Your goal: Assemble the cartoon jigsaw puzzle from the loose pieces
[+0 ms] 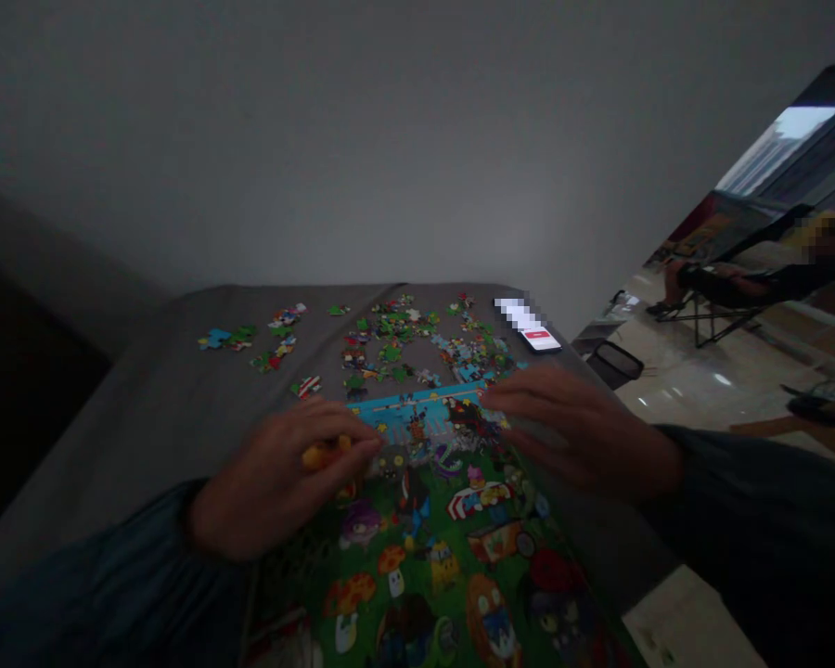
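A colourful cartoon jigsaw puzzle lies in front of me, with a blue strip along its far edge and a green field full of characters. My left hand rests at its upper left edge. The thumb and forefinger come together there, and whatever they pinch, if anything, is hidden; a yellow-orange patch shows in the gap behind them. Over the upper right corner is my right hand, blurred, its fingers stretched out towards the blue strip. Loose puzzle pieces are scattered just beyond the far edge.
A phone with a lit screen lies at the table's right rear. More pieces lie left on the grey cloth. A pale wall rises behind. At right, a person sits on a folding chair.
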A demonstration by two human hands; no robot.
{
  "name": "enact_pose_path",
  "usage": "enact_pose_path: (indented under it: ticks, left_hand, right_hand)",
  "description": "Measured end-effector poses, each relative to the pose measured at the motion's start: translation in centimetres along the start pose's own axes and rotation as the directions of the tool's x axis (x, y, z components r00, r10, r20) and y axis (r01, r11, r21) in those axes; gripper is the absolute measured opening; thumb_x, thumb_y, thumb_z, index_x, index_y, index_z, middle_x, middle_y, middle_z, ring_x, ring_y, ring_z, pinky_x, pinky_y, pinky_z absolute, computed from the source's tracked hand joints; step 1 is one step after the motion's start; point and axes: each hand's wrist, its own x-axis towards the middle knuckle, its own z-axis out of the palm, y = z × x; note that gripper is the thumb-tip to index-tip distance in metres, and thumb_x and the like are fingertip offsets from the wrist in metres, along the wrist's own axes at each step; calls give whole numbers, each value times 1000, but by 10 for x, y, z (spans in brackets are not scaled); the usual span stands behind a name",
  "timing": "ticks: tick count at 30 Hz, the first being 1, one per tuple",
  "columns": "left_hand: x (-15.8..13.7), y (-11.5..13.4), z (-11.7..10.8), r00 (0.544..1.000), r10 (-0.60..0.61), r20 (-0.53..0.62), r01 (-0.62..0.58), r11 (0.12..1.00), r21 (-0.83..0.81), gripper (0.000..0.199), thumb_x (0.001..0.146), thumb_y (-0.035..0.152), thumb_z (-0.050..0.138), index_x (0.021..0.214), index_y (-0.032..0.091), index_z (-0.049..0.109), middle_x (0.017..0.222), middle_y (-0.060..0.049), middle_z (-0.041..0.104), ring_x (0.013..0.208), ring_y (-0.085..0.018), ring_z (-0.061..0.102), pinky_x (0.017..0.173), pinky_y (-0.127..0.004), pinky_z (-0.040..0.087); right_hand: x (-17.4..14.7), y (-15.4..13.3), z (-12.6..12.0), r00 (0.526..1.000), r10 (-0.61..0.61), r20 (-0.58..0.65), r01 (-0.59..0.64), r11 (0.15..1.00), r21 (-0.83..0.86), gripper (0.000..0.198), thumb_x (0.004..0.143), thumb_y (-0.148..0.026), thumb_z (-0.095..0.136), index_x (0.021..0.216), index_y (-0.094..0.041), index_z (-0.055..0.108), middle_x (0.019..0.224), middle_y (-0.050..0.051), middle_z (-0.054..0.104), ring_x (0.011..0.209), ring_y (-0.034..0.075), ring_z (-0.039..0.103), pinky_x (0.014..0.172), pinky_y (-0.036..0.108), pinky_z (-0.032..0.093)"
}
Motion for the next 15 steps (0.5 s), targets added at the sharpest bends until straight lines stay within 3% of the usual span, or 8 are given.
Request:
enact_pose_path:
  ticks: [4, 6, 10, 15]
  left_hand:
    - [3, -23, -7, 975, -134, -175, 149, 986, 74, 29, 89, 43, 49, 86, 21, 67, 79, -1, 69, 68, -15, 58, 64, -26, 46]
    - [4, -34, -8, 955, -190, -226, 219, 969, 112, 35, 87, 48, 47, 85, 21, 68, 77, -1, 69, 64, -15, 56, 61, -26, 45]
    - [4, -53, -6, 936, -224, -270, 280, 941, 192, 42, 85, 52, 43, 85, 19, 70, 72, -4, 68, 61, -17, 56, 58, -28, 44]
    - [3, -64, 0, 949, -197, -246, 256, 937, 237, 39, 87, 46, 41, 85, 19, 68, 75, -5, 68, 65, -18, 58, 61, -30, 45]
  right_hand:
    - [54, 56, 14, 987, 135, 82, -135, 991, -6, 35, 92, -29, 47, 122, -13, 55, 119, 13, 60, 112, 22, 54, 97, 41, 42]
    - [83, 79, 26, 952, 266, 153, -265, 964, -26, 34, 92, -29, 48, 121, -15, 56, 117, 11, 63, 107, 20, 57, 94, 36, 44]
    - [134, 114, 54, 922, 341, 182, -335, 940, -66, 27, 92, -28, 49, 111, -14, 62, 106, 11, 67, 97, 21, 62, 88, 33, 47]
    - [171, 136, 89, 884, 427, 189, -414, 904, -103, 28, 91, -33, 53, 114, -16, 57, 116, 9, 58, 100, 20, 58, 86, 41, 49]
